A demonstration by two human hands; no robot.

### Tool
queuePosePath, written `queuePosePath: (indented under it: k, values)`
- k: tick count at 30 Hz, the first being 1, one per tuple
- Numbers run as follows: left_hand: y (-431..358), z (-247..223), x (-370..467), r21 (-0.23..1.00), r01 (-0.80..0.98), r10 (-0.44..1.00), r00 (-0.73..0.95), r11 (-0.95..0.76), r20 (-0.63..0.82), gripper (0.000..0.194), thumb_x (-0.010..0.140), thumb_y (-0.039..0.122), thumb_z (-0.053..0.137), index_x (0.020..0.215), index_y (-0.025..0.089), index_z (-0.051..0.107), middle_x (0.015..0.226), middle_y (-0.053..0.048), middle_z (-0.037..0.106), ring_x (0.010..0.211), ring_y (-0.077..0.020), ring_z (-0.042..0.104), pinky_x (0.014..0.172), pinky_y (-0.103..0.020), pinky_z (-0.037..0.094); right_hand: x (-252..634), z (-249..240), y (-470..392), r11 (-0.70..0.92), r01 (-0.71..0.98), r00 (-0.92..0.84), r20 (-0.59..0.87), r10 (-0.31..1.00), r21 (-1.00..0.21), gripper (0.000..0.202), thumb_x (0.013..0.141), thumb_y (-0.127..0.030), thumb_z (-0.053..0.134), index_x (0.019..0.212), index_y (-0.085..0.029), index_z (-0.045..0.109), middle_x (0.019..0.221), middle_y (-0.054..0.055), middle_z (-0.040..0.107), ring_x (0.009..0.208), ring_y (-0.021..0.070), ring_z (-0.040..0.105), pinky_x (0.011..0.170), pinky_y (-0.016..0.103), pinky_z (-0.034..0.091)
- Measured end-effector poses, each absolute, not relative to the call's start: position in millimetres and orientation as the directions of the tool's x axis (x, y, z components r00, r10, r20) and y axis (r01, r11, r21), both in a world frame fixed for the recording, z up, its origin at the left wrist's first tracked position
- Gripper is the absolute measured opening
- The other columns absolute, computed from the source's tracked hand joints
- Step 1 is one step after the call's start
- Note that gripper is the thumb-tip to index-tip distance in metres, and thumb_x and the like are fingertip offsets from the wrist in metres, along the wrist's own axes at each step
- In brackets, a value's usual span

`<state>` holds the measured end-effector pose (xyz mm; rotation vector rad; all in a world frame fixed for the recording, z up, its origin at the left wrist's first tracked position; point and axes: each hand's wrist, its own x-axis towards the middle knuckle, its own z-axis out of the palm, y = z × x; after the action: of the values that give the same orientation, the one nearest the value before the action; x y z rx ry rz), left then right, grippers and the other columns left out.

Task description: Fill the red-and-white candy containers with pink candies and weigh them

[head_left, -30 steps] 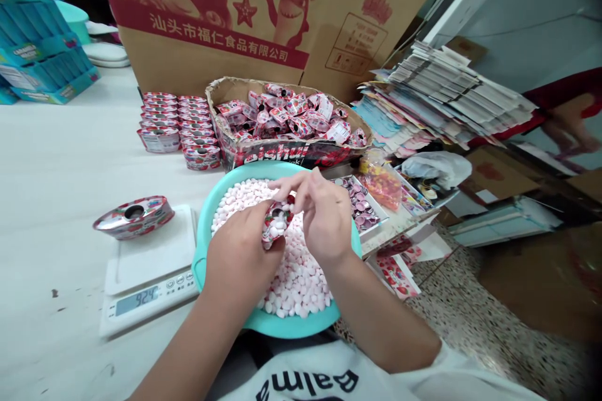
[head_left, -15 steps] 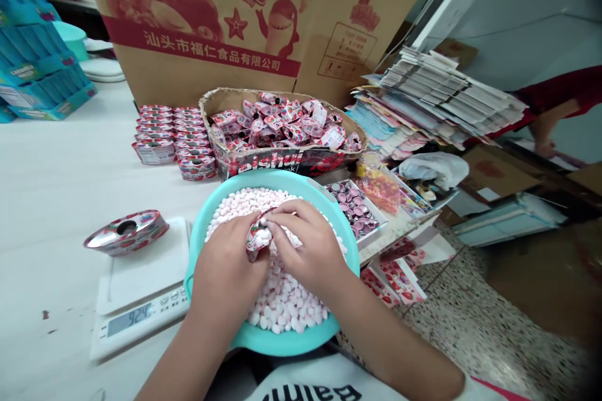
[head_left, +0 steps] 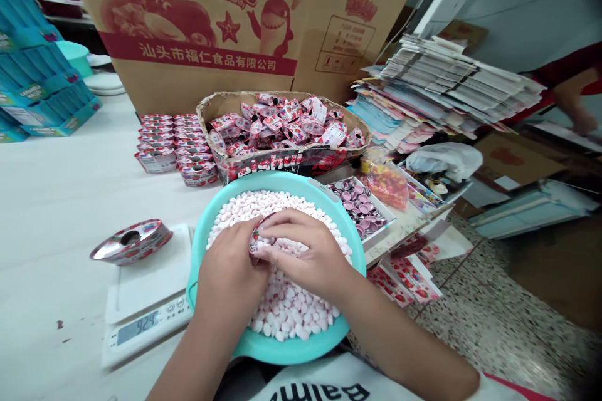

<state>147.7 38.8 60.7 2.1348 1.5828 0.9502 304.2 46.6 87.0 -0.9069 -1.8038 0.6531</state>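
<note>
Both hands worked over a turquoise basin (head_left: 275, 354) heaped with small pale pink candies (head_left: 291, 313). Left hand (head_left: 230, 269) curled closed around a small printed container (head_left: 255, 243), gripping it from the left side, low above the candies. Right hand (head_left: 313, 254) half open, fingers bent over the container's near right side, thumb and fingertips close to its opening; could not tell whether it pinched a candy there.

To the left on the white table (head_left: 56, 200), a kitchen scale (head_left: 153, 291), display reading 924 as far as could be made out, any decimal point too small to tell. A second container (head_left: 134, 243) lay on it, round dark hole facing up, left end overhanging the plate.

Behind: two stacked columns of like containers (head_left: 196, 173), beside a torn-edged carton (head_left: 291, 164) filled with more, jumbled at all angles. Large printed cardboard box (head_left: 202, 75) at the back. Right of the basin, a shallow white tray (head_left: 380, 233) of pink and silvery round caps (head_left: 360, 207); just beyond it, a clear bag (head_left: 385, 182) with yellow and orange-red contents
</note>
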Motion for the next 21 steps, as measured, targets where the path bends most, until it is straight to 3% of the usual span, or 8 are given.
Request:
queuePosePath:
  k: [5,16,21]
  values:
    - [41.3,58.9,149.1,0.604,0.714,0.926,0.178,-0.354,0.332,0.045,0.078,0.014,0.054,0.122,0.020,0.061,0.116,-0.008,0.071,0.106,-0.0279,0.065,0.090,-0.043,0.052,309.1,83.2,52.9,0.515,0.273,-0.206,0.473,0.856,-0.813,0.010,0.082,-0.017,0.076,0.088,-0.023,0.079,0.092,0.005,0.074,0.089,0.0177,0.070,0.084,0.033,0.058]
    - [40.9,56.1,149.7,0.677,0.668,0.947,0.150,-0.309,0.285,0.046,0.078,0.016,0.057,0.123,0.028,0.061,0.117,-0.002,0.070,0.106,-0.0256,0.065,0.088,-0.040,0.050,310.9,81.7,54.4,0.615,0.328,-0.227,0.572,0.788,-0.717,0.013,0.089,-0.013,0.065,0.094,-0.019,0.075,0.099,0.009,0.073,0.094,0.0175,0.070,0.088,0.034,0.058]
    - [39.4,55.2,148.4,0.674,0.665,0.940,0.145,-0.323,0.308,0.052,0.072,0.009,0.053,0.121,0.026,0.061,0.116,-0.003,0.070,0.105,-0.0261,0.065,0.088,-0.041,0.049,309.5,85.9,52.8,0.619,0.313,-0.249,0.567,0.785,-0.720,0.014,0.078,-0.020,0.079,0.091,-0.020,0.073,0.101,0.008,0.073,0.095,0.0192,0.070,0.089,0.034,0.058]
